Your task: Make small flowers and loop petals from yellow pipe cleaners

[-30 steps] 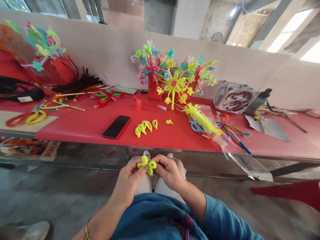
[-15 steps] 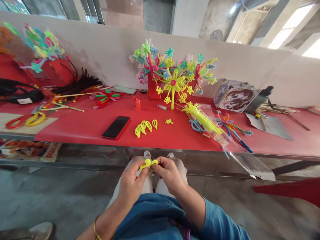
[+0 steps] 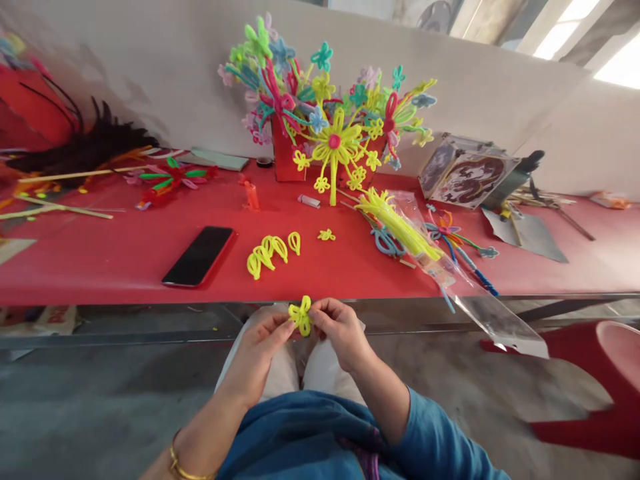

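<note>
Over my lap, in front of the table edge, a yellow pipe-cleaner flower [image 3: 301, 316] with looped petals is pinched between both hands. My left hand [image 3: 265, 340] grips its left side with thumb and fingers. On the opposite side, my right hand [image 3: 340, 330] pinches a petal. Several yellow pipe-cleaner loops [image 3: 267, 253] lie on the red table, with a small yellow flower [image 3: 327, 235] to their right. Farther back stands a large yellow pipe-cleaner flower [image 3: 336, 143] with small flowers around it, before a red box of colourful ones.
A black-screened phone [image 3: 199, 257] lies on the red table [image 3: 125, 260] at left. Yellow pipe cleaners [image 3: 400, 223] rest on a clear plastic bag [image 3: 480, 310] overhanging the edge, near blue-handled scissors [image 3: 386, 241]. A dragon-patterned box [image 3: 467, 173] stands behind. A red stool [image 3: 590, 387] is at right.
The yellow flower has turned so its petals now face me, spread open between my fingers. My view has moved closer to the table, showing more of the stool.
</note>
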Demonstrator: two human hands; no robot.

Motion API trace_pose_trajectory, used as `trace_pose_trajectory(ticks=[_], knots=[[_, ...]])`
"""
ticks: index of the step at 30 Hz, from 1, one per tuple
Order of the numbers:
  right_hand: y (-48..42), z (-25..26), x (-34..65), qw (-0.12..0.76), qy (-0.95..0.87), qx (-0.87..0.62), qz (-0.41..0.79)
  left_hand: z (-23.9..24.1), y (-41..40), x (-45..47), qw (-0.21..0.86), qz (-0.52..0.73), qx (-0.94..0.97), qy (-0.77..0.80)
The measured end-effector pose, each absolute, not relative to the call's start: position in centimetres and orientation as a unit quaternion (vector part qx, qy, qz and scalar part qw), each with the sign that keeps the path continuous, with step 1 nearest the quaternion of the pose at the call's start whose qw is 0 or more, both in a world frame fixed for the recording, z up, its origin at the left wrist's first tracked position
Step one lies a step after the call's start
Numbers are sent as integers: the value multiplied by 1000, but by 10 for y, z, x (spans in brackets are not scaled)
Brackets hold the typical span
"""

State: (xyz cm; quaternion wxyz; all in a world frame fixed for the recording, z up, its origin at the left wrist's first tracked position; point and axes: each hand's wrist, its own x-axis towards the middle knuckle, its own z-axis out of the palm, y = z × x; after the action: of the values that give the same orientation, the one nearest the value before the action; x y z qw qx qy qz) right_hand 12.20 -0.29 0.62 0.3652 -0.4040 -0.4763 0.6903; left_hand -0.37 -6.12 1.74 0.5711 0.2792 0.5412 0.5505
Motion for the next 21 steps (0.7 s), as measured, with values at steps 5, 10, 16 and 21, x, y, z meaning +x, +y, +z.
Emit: trace_pose_trajectory(ticks=[5,10,16,21], knots=[[10,10,120,335,-493,-378,709,12,-44,-9,600,530,283,528],[24,13,113,303,-555,-395,666,14,-33,-16,605,523,274,534],[32,10,98,303,-551,-422,653,12,-26,-25,610,529,249,535],[39,21,101,327,-643,-389,573,16,-18,-27,620,522,231,538]])
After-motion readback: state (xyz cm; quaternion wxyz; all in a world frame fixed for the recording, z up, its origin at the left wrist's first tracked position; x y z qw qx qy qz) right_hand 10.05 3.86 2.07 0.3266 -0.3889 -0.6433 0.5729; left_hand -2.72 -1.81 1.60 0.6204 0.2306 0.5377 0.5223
